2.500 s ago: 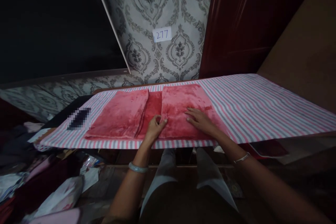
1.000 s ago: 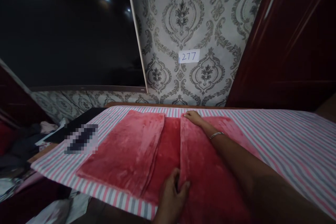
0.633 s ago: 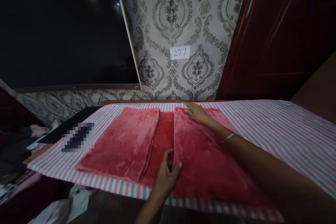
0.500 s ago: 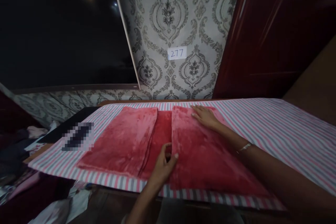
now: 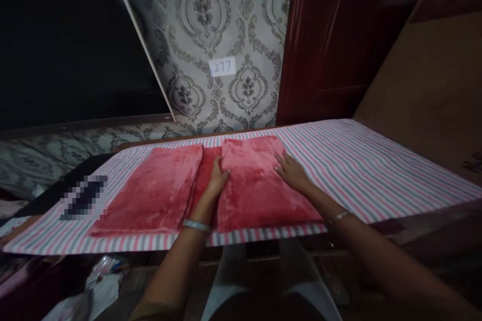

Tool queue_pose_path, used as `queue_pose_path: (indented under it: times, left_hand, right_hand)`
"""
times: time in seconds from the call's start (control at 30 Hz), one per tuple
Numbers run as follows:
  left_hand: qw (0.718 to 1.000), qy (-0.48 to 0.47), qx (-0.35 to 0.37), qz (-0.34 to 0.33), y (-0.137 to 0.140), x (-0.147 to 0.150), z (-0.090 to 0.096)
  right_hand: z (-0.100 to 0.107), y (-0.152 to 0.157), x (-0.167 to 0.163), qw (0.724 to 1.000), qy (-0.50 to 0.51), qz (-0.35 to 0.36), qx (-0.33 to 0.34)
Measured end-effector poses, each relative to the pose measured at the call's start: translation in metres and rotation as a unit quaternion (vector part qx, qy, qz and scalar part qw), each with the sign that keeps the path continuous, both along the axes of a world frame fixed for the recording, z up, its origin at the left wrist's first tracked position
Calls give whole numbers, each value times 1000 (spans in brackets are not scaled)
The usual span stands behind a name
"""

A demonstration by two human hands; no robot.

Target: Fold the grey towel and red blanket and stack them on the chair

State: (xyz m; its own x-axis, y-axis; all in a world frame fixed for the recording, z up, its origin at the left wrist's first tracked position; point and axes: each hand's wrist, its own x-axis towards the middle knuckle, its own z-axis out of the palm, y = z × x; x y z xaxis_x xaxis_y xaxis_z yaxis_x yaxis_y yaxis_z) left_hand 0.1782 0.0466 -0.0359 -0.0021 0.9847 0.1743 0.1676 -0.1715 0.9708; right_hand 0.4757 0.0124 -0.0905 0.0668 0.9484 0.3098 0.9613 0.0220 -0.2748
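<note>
Hands work a red plush cloth (image 5: pixel 211 185) lying on the striped counter (image 5: pixel 376 170). Its two side flaps are folded inward, long edges running away from the person. The left hand (image 5: pixel 217 179) pinches the right flap's inner edge, seemingly to square it; the right hand (image 5: pixel 291 173) lies open and flat, pinning that flap's outer side.

Two hands were at work: the left hand (image 5: pixel 217 179) and the right hand (image 5: pixel 291 173), each wrist carrying one bangle. One red plush cloth (image 5: pixel 256 185) lay with two folded flaps over one darker middle strip. One striped sheet (image 5: pixel 376 160) covered the one counter. One paper label (image 5: pixel 222 66) reading 277 hung on the wall.
</note>
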Motion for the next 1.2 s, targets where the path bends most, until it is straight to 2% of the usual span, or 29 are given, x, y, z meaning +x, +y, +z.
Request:
queue_pose_path:
  times: [0.13,0.27,0.4,0.57,0.63,0.73,0.83,0.93,1.03,1.2]
  left_hand:
    - [995,81,45,32,5,6,-10]
    - [993,100,62,24,4,4,-12]
    - [997,76,27,22,-1,3,-5]
    - [999,14,-32,-42,-26,-7,-4]
    - [998,8,-15,-58,-35,-11,-11]
    - [996,60,32,-53,-43,-13,-25]
    - [989,127,75,-31,-43,-11,-37]
    - [984,143,105,-33,-40,-13,-44]
    - [986,130,100,-41,-37,-18,-47]
    - [996,61,30,-54,-36,-25,-47]
  right_hand:
    - [8,-8,-11,1000,-7,1,-9]
    - [24,-12,-5,995,82,7,-57]
    - [36,-36,6,967,250,4,-45]
    - [34,-79,11,925,372,-68,-36]
    - [29,-89,8,921,380,-73,-38]
    - [21,-94,1,939,341,-45,-15]
    - [14,-92,-2,956,292,-28,7]
    - [8,-91,-1,960,279,-27,26]
    - [0,-91,1,954,292,-20,56]
    - [-7,-91,1,947,311,-18,75]
